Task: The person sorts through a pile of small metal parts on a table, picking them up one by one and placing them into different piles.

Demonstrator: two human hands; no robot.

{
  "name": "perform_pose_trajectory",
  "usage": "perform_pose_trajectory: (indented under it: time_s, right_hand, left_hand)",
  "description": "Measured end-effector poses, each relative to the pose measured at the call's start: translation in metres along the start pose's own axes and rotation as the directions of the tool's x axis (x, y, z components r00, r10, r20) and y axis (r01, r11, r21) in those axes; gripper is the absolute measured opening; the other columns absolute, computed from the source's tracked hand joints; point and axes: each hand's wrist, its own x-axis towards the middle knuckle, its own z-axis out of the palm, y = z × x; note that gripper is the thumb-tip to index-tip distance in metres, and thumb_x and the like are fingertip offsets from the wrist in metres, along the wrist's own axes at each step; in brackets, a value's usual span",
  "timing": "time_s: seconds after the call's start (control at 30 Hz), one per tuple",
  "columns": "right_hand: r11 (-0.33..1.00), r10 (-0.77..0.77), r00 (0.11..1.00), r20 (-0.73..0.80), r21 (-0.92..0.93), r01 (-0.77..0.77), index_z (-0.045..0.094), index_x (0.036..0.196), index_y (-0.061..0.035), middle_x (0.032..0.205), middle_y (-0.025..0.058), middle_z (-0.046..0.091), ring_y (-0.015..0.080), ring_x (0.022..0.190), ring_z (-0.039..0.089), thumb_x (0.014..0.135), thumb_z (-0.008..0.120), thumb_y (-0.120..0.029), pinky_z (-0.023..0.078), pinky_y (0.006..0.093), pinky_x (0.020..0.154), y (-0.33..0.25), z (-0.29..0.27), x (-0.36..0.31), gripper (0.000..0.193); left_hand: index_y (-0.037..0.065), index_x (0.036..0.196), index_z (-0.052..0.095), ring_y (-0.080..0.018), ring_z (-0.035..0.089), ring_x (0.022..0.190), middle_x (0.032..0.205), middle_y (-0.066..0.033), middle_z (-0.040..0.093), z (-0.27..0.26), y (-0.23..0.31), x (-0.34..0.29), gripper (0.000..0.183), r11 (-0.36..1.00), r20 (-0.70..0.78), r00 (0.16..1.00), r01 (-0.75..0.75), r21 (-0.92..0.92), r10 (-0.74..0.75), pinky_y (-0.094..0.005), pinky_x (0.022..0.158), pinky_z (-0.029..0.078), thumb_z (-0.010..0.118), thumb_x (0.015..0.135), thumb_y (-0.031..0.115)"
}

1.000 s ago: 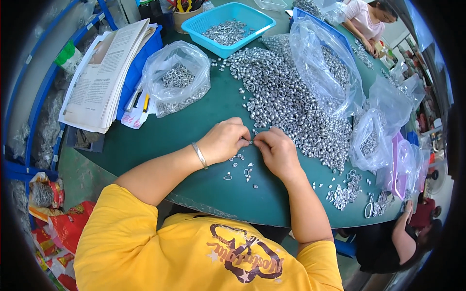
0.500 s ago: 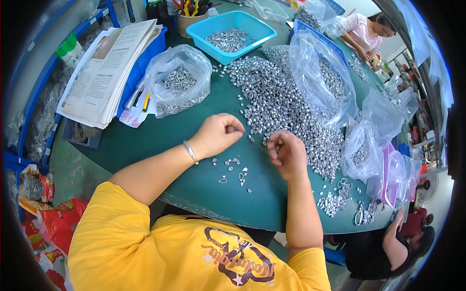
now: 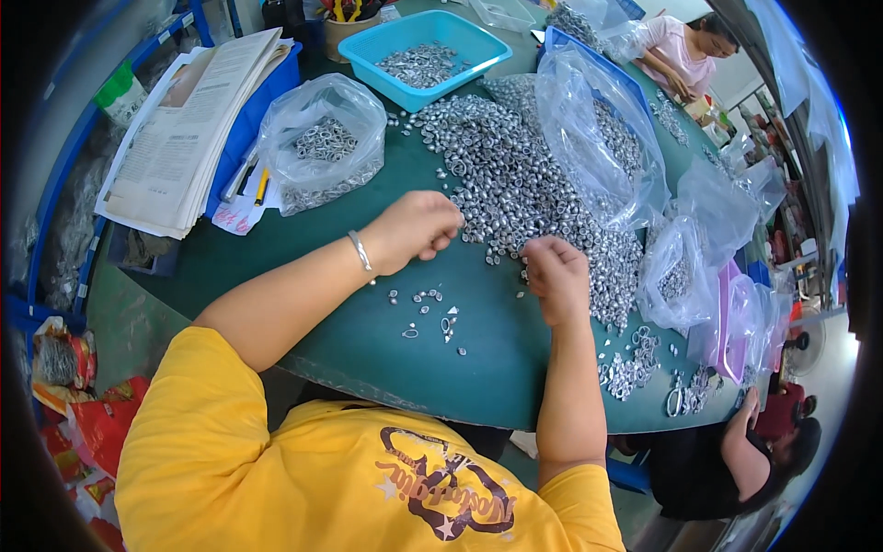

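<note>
A wide heap of small silver metal pieces (image 3: 524,175) covers the middle of the green table. At its left edge is my left hand (image 3: 416,232), a bracelet on its wrist, with thumb and fingers pinched together. Whatever it holds, if anything, is too small to make out. My right hand (image 3: 557,278) is at the heap's near edge, its fingers curled in and their tips partly hidden. Between my forearms lie several loose metal pieces (image 3: 428,295) and an oval ring (image 3: 410,333). Small linked parts (image 3: 630,368) are gathered right of my right wrist.
A blue basket (image 3: 354,53) of metal pieces stands at the back. Beside it are a clear bag (image 3: 317,152) of rings and a stack of papers (image 3: 184,138). Plastic bags (image 3: 676,276) and a purple tray (image 3: 731,359) line the right. Two people (image 3: 676,55) sit at the table.
My left hand has moved up to the heap's edge, its fingers now turned down. My right hand has curled tighter and shifted slightly right. The whole view has shifted a little.
</note>
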Motion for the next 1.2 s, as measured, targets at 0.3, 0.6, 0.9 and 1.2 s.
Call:
perform_pose_trajectory:
  time_s: [0.3, 0.6, 0.9, 1.2]
  right_hand:
    - [0.812, -0.32, 0.941, 0.107, -0.481, 0.331, 0.064, 0.082, -0.0012, 0.067, 0.0045, 0.059, 0.0145, 0.058, 0.056, 0.08, 0.062, -0.007, 0.044, 0.0261, 0.053, 0.014, 0.013, -0.003, 0.007]
    - [0.901, -0.208, 0.978, 0.015, -0.386, 0.198, 0.065, 0.08, -0.0019, 0.059, 0.0005, 0.056, 0.006, 0.052, 0.047, 0.079, 0.065, -0.012, 0.037, 0.0205, 0.043, 0.002, 0.005, -0.004, 0.011]
    - [0.984, -0.081, 0.997, 0.005, -0.159, 0.081, 0.064, 0.086, -0.0005, 0.068, 0.0015, 0.06, 0.0073, 0.054, 0.05, 0.082, 0.06, -0.012, 0.039, 0.0196, 0.046, 0.005, 0.008, -0.002, 0.013]
    - [0.5, -0.516, 0.844, 0.145, -0.749, 0.435, 0.068, 0.087, -0.0045, 0.078, 0.0116, 0.065, 0.0262, 0.07, 0.063, 0.077, 0.065, -0.01, 0.049, 0.0343, 0.065, 0.019, 0.017, 0.008, 0.012]
  left_hand:
    - [0.007, 0.084, 0.066, -0.0175, 0.055, 0.063, 0.071, -0.005, 0.054, 0.015, -0.009, 0.002, 0.013, 0.547, 0.055, 0.889, -0.328, 0.77, 0.455, -0.0295, 0.058, 0.045, 0.069, 0.073, 0.012]
    - [0.003, 0.083, 0.062, -0.0185, 0.056, 0.065, 0.07, -0.0058, 0.055, 0.019, -0.015, 0.005, 0.008, 0.742, -0.036, 0.907, -0.32, 0.589, 0.42, -0.0294, 0.058, 0.045, 0.062, 0.08, 0.01]
    - [0.002, 0.082, 0.062, -0.0086, 0.047, 0.054, 0.068, -0.0008, 0.052, 0.014, -0.006, 0.001, 0.009, 0.79, -0.067, 0.948, -0.217, 0.573, 0.31, -0.0224, 0.048, 0.039, 0.062, 0.079, 0.01]
    - [0.004, 0.079, 0.064, -0.0235, 0.059, 0.068, 0.074, -0.0078, 0.058, 0.023, -0.009, 0.016, 0.008, 0.476, 0.15, 0.889, -0.367, 0.799, 0.432, -0.0319, 0.063, 0.047, 0.067, 0.074, 0.01]
